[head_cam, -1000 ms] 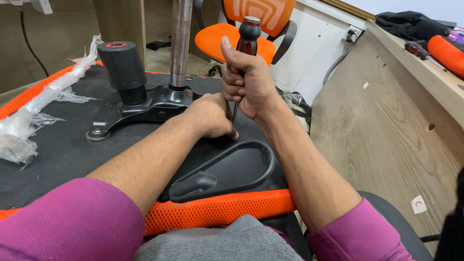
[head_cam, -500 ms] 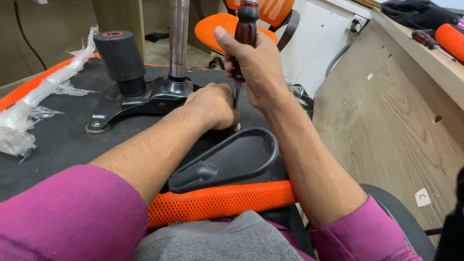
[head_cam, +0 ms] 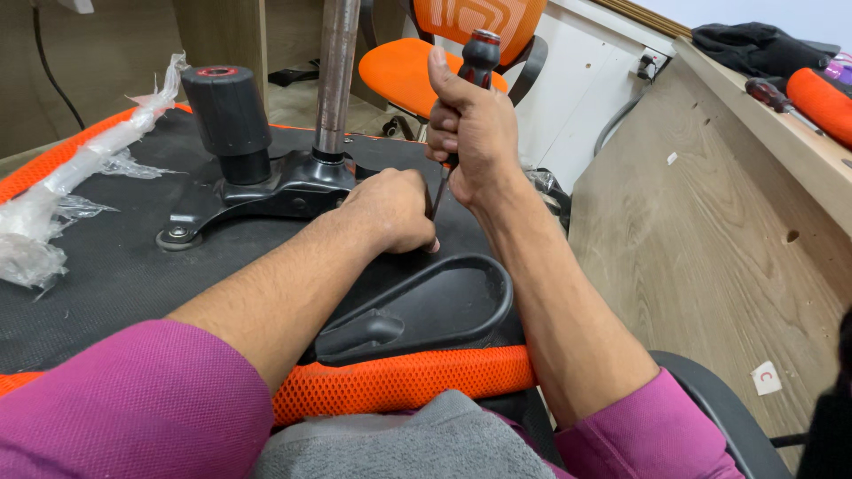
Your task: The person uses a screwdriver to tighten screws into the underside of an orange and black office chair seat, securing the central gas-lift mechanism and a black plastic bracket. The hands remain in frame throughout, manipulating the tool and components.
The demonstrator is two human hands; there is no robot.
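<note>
Upturned chair seat: black underside, orange mesh edge, fills the frame from 9 to 6 o'clock, resting across the person's lap.

Wooden desk: side panel and top run along the right, from 1 to 4 o'clock. On its top edge at 2 o'clock lie a second screwdriver, an orange roll and dark cloth.

Second orange chair stands at 12 o'clock beyond the work.

Black armrest loop lies on the seat underside at 6 o'clock, just below both hands.

Seat mechanism plate, black metal, at 10 o'clock; a grey gas-lift column rises from it, with a black cylinder knob just beside, at 11 o'clock. One bolt visible at the plate's left tip.

Plastic wrap, crumpled, clear, at 9 o'clock on the seat edge.

Right hand: grip closed around the handle of the screwdriver, thumb up along it. Tool upright at centre frame, black handle with red cap; shaft runs down behind the left knuckles, tip hidden.

Left hand: curled, knuckles up, pressed on the seat underside at the shaft's base. Cannot tell whether its grip holds anything.
</note>
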